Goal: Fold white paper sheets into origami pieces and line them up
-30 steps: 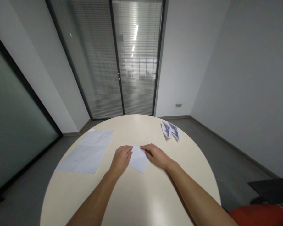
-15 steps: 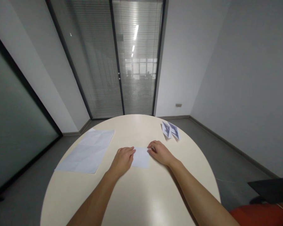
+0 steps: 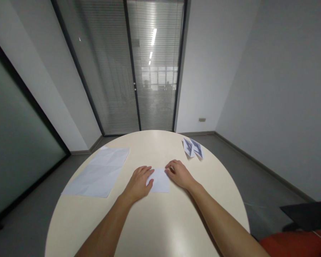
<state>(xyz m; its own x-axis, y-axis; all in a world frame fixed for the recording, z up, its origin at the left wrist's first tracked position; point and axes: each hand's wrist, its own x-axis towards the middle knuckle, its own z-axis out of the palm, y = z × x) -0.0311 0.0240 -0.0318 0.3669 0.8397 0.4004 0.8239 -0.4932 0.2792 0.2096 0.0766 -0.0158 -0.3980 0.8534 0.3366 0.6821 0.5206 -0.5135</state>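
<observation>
A small white sheet of paper (image 3: 160, 181) lies on the round table (image 3: 149, 221) between my hands. My left hand (image 3: 139, 182) rests over its left edge, thumb spread away from the fingers, so that edge is partly covered. At the upper right corner, my right hand (image 3: 178, 174) has its thumb and forefinger closed on the paper; its other fingers are curled. Both forearms reach in from the near side of the table.
A large creased white sheet (image 3: 98, 171) lies on the table's left side. Two folded paper pieces with dark print (image 3: 192, 148) sit near the far right edge. A black flat object (image 3: 307, 216) and something red (image 3: 291, 244) are at the lower right, beyond the table.
My left thumb has moved away from the fingers, toward me, opening the hand. My right hand has shifted slightly left along the paper's corner. The small sheet has moved slightly toward me.
</observation>
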